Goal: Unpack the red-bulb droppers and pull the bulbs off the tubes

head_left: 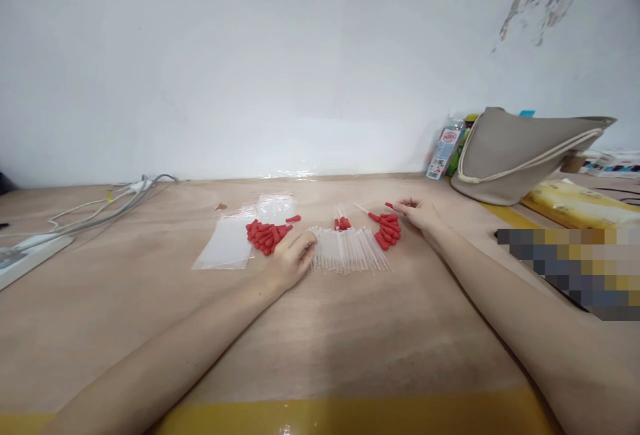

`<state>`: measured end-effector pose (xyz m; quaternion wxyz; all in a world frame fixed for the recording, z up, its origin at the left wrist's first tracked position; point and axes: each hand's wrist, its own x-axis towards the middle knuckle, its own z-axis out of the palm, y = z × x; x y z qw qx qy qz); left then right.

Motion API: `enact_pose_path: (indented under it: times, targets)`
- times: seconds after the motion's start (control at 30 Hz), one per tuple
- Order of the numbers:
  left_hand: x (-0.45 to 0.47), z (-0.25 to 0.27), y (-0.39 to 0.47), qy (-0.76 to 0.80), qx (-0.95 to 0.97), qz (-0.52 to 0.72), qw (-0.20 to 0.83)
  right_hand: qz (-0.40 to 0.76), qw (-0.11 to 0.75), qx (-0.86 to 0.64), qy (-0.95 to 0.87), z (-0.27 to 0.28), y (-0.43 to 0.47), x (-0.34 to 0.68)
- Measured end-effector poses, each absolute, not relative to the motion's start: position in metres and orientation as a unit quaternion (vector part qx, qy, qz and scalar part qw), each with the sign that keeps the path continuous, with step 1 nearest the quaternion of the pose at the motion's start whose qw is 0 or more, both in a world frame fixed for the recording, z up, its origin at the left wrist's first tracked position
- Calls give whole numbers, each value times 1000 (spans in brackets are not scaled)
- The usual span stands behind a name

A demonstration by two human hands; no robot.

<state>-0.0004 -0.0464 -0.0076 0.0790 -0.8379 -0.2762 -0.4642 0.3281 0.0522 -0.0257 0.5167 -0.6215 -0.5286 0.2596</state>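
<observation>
Clear thin tubes [345, 252], like dropper tubes, lie side by side in a row on the wooden table. At the left end of that row, my left hand [295, 255] rests with its fingers curled together; what they pinch, if anything, is hidden. My right hand [419, 213] grips a red rubber bulb [389, 205] between thumb and fingertips. Just below it sits a cluster of red bulbs [388, 230], one with a clear tube pointing up-left. A larger pile of red bulbs [265, 236] lies beyond my left hand. Several bulbs fitted on tubes [343, 223] lie behind the row.
Clear zip bags [225, 245] lie flat on the left. A power strip [35, 258] with cables occupies the far left. On the right stand a carton [444, 153], a grey drawstring bag [520, 155] and a yellow package [580, 202]. A wall [300, 75] closes off the back.
</observation>
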Motion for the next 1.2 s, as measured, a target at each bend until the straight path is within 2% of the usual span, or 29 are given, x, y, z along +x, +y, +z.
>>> enact_pose_path:
  times: [0.2, 0.5, 0.8, 1.03, 1.2]
  targets:
    - [0, -5, -50, -258, -869, -419, 45, 285, 484, -623, -544, -34, 56, 333]
    - [-2, -3, -54, -254, -890, -379, 17, 260, 459, -629, -571, -34, 56, 336]
    - [-3, 2, -56, -276, -894, -352, 31, 153, 417, -668, -597, -24, 52, 330]
    - [-2, 1, -56, -282, -888, -361, 33, 84, 262, -680, -680, 22, 44, 297]
    - [-2, 3, -57, -285, -888, -360, 37, 70, 152, -718, -675, 34, 55, 268]
